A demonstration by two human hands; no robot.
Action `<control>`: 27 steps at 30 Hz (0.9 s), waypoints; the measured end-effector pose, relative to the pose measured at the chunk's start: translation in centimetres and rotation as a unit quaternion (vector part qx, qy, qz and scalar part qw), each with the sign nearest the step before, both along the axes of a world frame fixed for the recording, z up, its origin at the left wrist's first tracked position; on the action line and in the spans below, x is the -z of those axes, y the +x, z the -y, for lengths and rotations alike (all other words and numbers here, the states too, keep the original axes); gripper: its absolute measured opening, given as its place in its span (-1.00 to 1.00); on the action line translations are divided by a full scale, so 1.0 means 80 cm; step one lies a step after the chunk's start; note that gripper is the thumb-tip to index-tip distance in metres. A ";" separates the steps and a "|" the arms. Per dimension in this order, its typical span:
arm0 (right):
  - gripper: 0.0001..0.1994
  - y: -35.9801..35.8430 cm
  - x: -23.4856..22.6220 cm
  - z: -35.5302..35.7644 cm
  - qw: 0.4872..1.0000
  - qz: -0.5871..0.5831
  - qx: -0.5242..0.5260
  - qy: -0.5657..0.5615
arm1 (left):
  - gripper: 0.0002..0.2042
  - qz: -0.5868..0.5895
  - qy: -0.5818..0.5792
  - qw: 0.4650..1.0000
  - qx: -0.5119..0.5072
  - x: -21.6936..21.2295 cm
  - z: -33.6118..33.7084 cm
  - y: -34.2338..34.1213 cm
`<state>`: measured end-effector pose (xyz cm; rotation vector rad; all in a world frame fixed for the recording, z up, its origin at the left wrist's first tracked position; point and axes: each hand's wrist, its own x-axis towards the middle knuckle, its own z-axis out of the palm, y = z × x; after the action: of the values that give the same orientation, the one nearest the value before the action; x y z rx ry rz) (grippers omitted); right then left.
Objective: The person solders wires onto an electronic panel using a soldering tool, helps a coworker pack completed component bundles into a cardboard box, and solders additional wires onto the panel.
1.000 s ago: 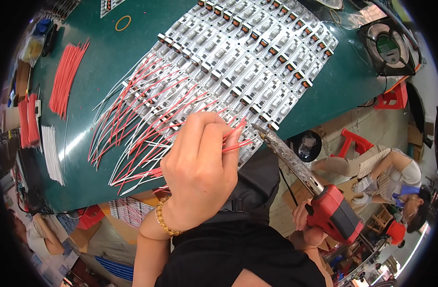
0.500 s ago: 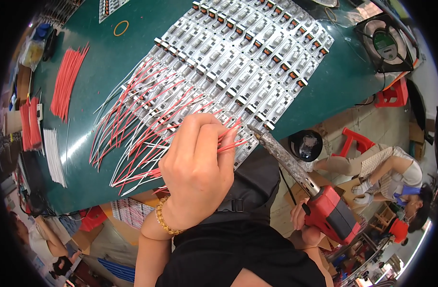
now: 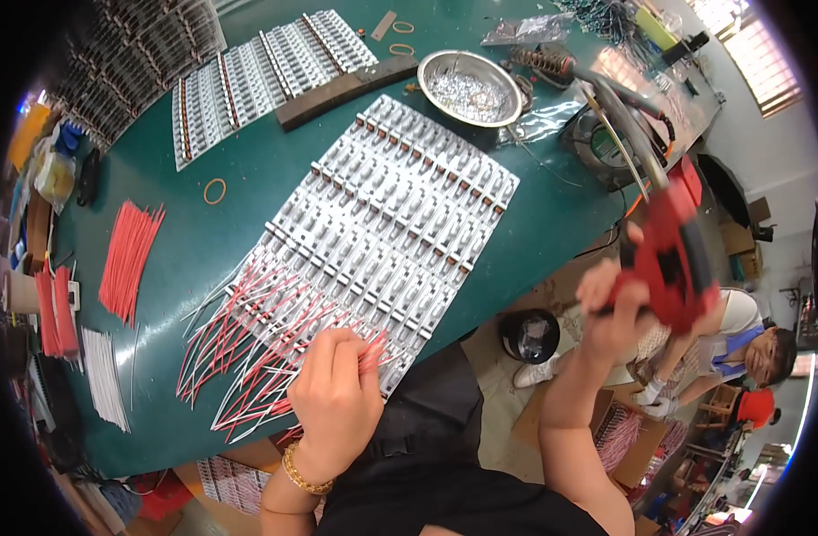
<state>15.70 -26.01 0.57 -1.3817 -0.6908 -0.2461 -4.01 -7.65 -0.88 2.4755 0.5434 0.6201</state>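
My left hand (image 3: 335, 393) is closed in a pinch on red wires (image 3: 371, 351), at the near edge of a panel of small white circuit boards (image 3: 382, 210). Red and white wires (image 3: 248, 344) fan out from the panel's lower left side, left of that hand. Over at the right, my right hand (image 3: 612, 299) grips a red and black soldering gun (image 3: 668, 255), raised and blurred. Its metal barrel points up and away, toward a spring-like coil (image 3: 545, 61) by a metal bowl (image 3: 471, 87) of silvery scraps.
Bundles of red wires (image 3: 127, 263) and white wires (image 3: 105, 380) lie at the left of the green table (image 3: 185, 223). Another board panel (image 3: 266, 85) rests behind a dark bar (image 3: 346, 92). Beyond the table's right edge are a black bin (image 3: 528, 337) and a seated person (image 3: 721, 348).
My right hand has lifted the soldering gun away from the panel, up and to the right. My left hand stays pinched on wires by the panel's near edge. The view has shifted, showing more of the far table.
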 end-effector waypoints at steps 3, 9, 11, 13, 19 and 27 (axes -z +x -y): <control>-0.71 0.056 -0.003 -0.045 0.980 -0.128 0.072 -0.132 | -0.89 0.015 0.010 1.000 0.001 0.006 -0.002 -0.009; -0.63 0.034 0.000 -0.031 0.990 -0.136 0.017 -0.038 | -0.95 0.030 -0.051 0.997 -0.044 0.007 -0.006 -0.007; -0.42 0.010 0.015 -0.011 0.990 -0.136 -0.035 -0.011 | -0.95 0.059 -0.098 0.989 -0.090 0.006 -0.014 -0.011; -0.29 -0.018 0.030 0.016 0.985 -0.146 -0.092 0.003 | -0.92 0.099 -0.140 0.976 -0.134 0.004 -0.026 -0.009; -0.18 -0.117 0.048 0.063 0.967 -0.224 -0.117 0.039 | -0.90 0.196 -0.137 0.950 -0.201 -0.022 -0.047 -0.031; -0.16 -0.182 0.041 0.089 0.940 -0.302 -0.158 -0.017 | -0.87 0.073 -0.103 0.992 0.008 -0.002 -0.002 -0.014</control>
<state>1.15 -33.14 -2.72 -1.2629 -0.3883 0.4377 -5.13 -7.48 -0.73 2.2196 0.5041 0.6953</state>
